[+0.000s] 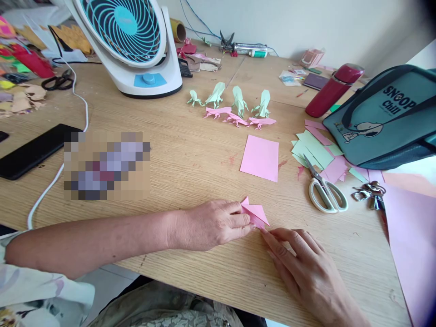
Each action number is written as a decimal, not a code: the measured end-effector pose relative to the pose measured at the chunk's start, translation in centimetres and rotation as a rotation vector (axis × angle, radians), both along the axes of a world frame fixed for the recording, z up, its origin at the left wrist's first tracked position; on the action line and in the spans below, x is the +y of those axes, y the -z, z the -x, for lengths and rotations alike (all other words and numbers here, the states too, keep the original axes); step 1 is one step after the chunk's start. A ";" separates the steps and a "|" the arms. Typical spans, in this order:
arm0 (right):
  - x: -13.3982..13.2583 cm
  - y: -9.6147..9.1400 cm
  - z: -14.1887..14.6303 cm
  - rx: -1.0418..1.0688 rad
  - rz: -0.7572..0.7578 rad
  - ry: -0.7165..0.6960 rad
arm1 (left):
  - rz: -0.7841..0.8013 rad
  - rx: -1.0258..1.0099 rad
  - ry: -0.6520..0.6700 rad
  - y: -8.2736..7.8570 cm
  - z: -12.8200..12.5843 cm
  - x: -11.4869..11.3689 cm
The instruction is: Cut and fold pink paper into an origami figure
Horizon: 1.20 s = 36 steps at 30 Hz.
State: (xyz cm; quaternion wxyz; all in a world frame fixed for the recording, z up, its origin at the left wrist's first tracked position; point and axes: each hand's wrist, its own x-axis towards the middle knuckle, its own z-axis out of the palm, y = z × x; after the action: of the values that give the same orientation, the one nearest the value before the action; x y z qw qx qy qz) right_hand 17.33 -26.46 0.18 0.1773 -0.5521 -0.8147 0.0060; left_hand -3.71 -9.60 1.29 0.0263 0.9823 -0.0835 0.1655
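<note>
A small piece of folded pink paper [256, 214] lies on the wooden table near its front edge. My left hand [218, 225] presses on its left side, fingers closed together over the paper and hiding part of it. At the lower right corner, the thumb and index finger of my right hand [299, 259] pinch the paper's tip. Beyond them lies a flat pink paper sheet [260, 158]. Farther back stand several green folded paper figures [239, 100], with pink folded paper figures [235, 119] in front of them.
White-handled scissors [327, 193] and keys [371, 194] lie to the right, near green and pink paper scraps [313, 150]. A teal bag [384, 118] and red flask [332, 91] stand behind. A fan [150, 81] stands back left; a black phone-like slab [37, 150] lies left beside a white cable [47, 195].
</note>
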 end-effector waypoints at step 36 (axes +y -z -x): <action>0.8 0.2 1.5 -0.050 0.079 0.118 | 0.190 0.184 -0.122 1.1 2.0 0.1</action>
State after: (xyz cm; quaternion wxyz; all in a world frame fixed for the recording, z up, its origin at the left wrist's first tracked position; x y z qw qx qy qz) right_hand 15.85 -25.66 0.02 0.1349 -0.6058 -0.7840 0.0136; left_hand -5.72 -9.48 0.20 0.1164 0.9897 -0.0048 0.0831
